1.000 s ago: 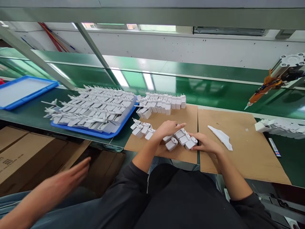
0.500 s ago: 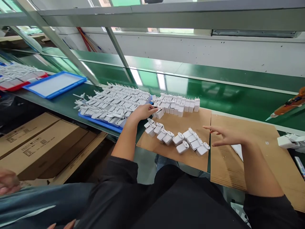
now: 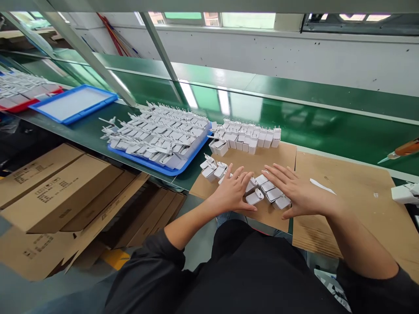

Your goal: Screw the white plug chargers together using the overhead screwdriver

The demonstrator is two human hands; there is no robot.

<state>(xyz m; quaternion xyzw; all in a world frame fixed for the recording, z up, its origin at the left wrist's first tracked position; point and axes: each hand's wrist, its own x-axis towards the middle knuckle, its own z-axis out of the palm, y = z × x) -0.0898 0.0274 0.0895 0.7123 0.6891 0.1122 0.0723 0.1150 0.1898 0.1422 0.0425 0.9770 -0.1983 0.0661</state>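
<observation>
White plug adapters [image 3: 254,197] stand in a loose cluster on a brown cardboard sheet [image 3: 262,162], prongs upward. Over the cluster's left part my left hand [image 3: 234,188] is spread, fingers apart, hiding some adapters. My right hand [image 3: 291,189] reaches in from the right with its fingers stretched over the adapters at that side. Neither hand grips anything; whether the fingertips touch the adapters I cannot tell. A few more adapters [image 3: 214,168] show just left of my left hand. Behind the hands stands a tight block of adapters [image 3: 248,135].
A blue tray [image 3: 186,163] packed with adapters sits to the left. Farther left are another blue tray [image 3: 70,115] and a red tray [image 3: 31,104]. Cardboard boxes [image 3: 62,192] lie below. At right are a white strip [image 3: 322,186] and a hanging orange-handled tool [image 3: 406,149].
My left hand has left the adapter at the rear block and come forward to the cluster. My right hand has moved left over it. The view has tilted downward.
</observation>
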